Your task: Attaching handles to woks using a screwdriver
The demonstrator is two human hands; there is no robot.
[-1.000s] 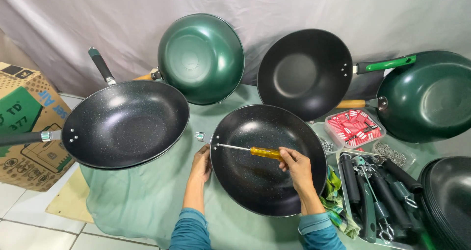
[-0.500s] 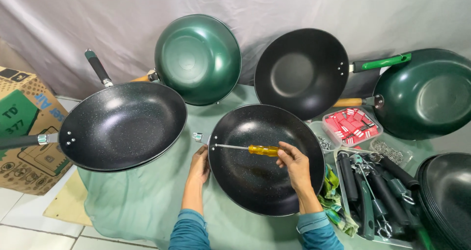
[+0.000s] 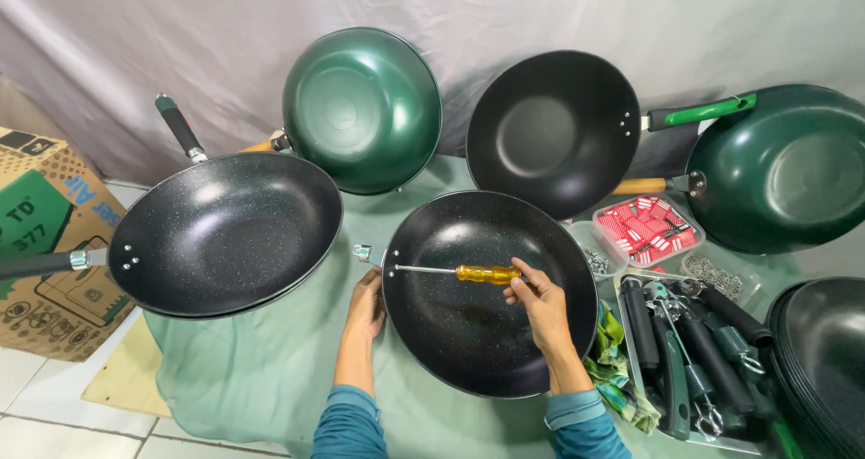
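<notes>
A black speckled pan (image 3: pixel 468 333) lies on the green cloth in front of me, its small metal handle bracket (image 3: pixel 363 254) sticking out at the left rim. My right hand (image 3: pixel 539 297) holds a screwdriver (image 3: pixel 459 272) with an amber handle; its shaft lies across the pan and its tip points at the left rim near the bracket. My left hand (image 3: pixel 368 302) rests against the pan's outer left edge, just below the bracket.
A large black pan (image 3: pixel 225 234) with two handles sits at the left. Green and black pans (image 3: pixel 360 108) (image 3: pixel 551 130) (image 3: pixel 782 166) lean along the back. A red-filled tray (image 3: pixel 647 229), loose handles (image 3: pixel 685 342), stacked pans (image 3: pixel 820 360) are right; a cardboard box (image 3: pixel 40 243) stands left.
Both hands and the screwdriver keep the same hold on the pan; only the camera view has shifted slightly.
</notes>
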